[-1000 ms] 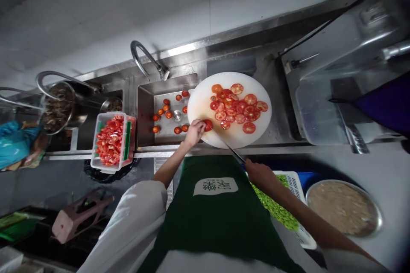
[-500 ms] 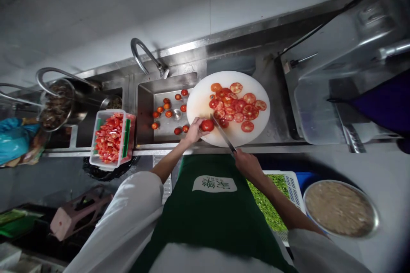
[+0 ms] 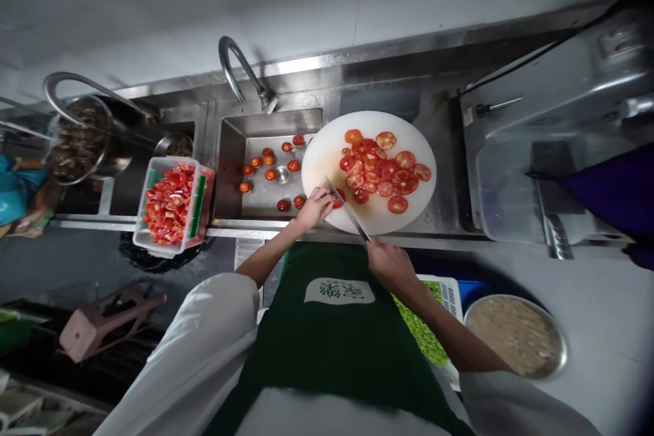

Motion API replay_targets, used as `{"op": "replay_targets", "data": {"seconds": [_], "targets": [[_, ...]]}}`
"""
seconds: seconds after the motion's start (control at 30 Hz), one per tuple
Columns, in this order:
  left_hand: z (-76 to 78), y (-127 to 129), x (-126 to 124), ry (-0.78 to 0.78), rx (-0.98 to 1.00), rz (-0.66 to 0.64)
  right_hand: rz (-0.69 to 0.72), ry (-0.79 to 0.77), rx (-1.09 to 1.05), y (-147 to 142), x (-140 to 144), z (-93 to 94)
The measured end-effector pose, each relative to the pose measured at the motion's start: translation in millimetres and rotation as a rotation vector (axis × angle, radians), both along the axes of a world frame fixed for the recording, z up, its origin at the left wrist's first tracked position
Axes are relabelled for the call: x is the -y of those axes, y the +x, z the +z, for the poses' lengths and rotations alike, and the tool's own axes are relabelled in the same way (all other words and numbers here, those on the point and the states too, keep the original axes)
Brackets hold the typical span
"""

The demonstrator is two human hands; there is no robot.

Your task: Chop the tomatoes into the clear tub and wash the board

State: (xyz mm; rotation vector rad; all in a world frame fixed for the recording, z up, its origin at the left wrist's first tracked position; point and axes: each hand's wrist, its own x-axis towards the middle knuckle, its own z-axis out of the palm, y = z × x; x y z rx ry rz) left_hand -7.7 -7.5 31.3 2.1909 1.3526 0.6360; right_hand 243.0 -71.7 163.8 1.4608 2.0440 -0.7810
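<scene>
The left hand [image 3: 314, 208] is curled over a small red tomato [image 3: 338, 198] at the near left edge of the round white cutting board [image 3: 327, 157], fingertips pressing it down; most of the tomato is hidden under the fingers. The right hand [image 3: 387, 263] is closed around the handle of a knife [image 3: 346, 210], whose blade slants up and to the left across the board's near rim and lies right against the tomato by the left fingers. Whether the edge has entered the fruit cannot be told.

Beyond the hands, tomato slices [image 3: 384, 169] lie spread over the middle and right of the board, some overlapping. The board rests on the steel counter [image 3: 439, 150] and partly overhangs the sink [image 3: 235, 150], where whole small tomatoes [image 3: 266, 168] sit scattered around the drain. A curved faucet [image 3: 242, 75] rises behind the sink.

To the left, a clear plastic container [image 3: 203, 199] filled with cut tomato pieces stands on the front ledge. Further left a metal strainer bowl [image 3: 76, 143] holds something dark.

Near the person's right forearm, a white basket [image 3: 452, 296] holds chopped green vegetable, and just beside it a round metal pan [image 3: 516, 334] holds a pale beige mixture. The person wears a green apron [image 3: 337, 340] over white sleeves.
</scene>
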Motion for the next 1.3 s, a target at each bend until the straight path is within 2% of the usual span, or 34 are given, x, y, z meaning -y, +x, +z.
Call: {"op": "replay_targets", "data": {"seconds": [0.13,0.23,0.33,0.43,0.57,0.63,0.73,0.83,1.0,1.13,1.3], "targets": [[-4.9,0,2,0.047,0.028,0.010,-0.015,0.070,-0.060,-29,-32,-11.2],[-8.5,0,3,0.040,0.023,0.031,-0.012,0.053,-0.067,-28,-31,-21.5],[-10.5,-1,3,0.033,0.030,0.026,0.001,-0.039,-0.019,-1,-2,-25.6],[-8.1,-4,1,0.022,0.044,0.016,-0.013,-0.118,0.040,39,32,-20.8],[5.3,-12,-13,-0.034,0.054,-0.003,-0.056,-0.090,0.045,92,57,-15.8],[14.1,-13,-27,-0.076,0.014,-0.057,-0.139,-0.047,-0.014,112,60,-21.6],[24.7,-12,-47,-0.164,-0.094,-0.257,-0.380,0.025,-0.217,124,57,-41.8],[30.5,-9,-59,-0.228,-0.170,-0.382,-0.700,0.008,-0.505,109,48,-68.6],[37.2,-12,-63,-0.205,-0.234,-0.423,-1.104,-0.173,-0.856,47,41,-106.3],[40.1,-14,-74,-0.209,-0.290,-0.531,-1.319,-0.185,-0.978,-1,52,-124.9],[38.9,-14,-92,-0.204,-0.281,-0.642,-1.466,-0.157,-1.056,-45,63,-138.1]]}}
